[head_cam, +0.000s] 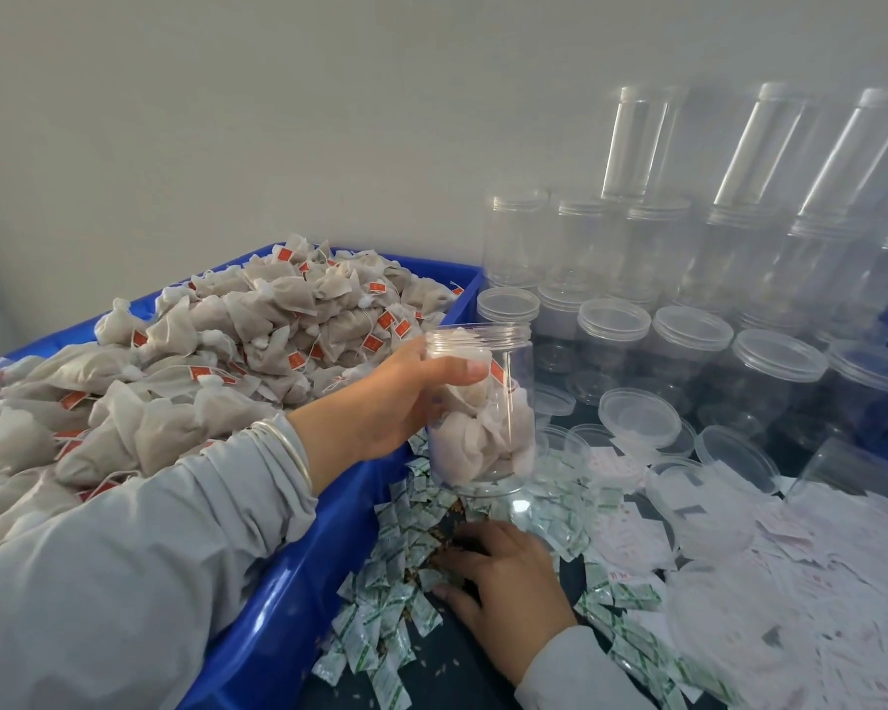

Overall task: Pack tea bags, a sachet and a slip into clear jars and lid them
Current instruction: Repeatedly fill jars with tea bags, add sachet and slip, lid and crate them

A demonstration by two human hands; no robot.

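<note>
My left hand (403, 397) grips a clear jar (483, 433) near its open rim and holds it above the table, partly filled with tea bags. My right hand (503, 576) lies palm down on the scattered green-and-white sachets (375, 622), fingers curled among them. A big heap of tea bags with red tags (201, 361) fills the blue crate (298, 602) on the left. White paper slips (831, 581) are spread over the table on the right. Whether my right hand holds a sachet is hidden.
Empty clear jars (606, 253) stand stacked along the back wall, some with lids on. Loose clear lids (639, 417) lie in front of them. A silver bangle sits on my left wrist.
</note>
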